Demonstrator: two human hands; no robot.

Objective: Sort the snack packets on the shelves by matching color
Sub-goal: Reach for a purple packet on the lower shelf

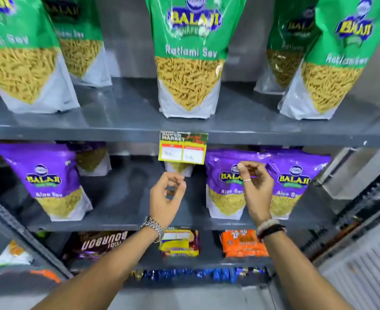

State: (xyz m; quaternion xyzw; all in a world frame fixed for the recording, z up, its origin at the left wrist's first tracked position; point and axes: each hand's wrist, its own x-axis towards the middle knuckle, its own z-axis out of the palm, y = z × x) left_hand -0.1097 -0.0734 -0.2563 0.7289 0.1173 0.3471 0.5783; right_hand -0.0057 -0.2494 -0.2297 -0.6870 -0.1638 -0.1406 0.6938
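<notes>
Grey shelves (pixel 126 130) carry green packets (pixel 187 57) on top, purple packets (pixel 45 180) below, mixed packs (pixel 243 243) lower.

Snack packets, two shelf levels.
I see green packets (pixel 187 57) upright on the upper shelf; purple packets (pixel 226 184) upright on the shelf below.
</notes>
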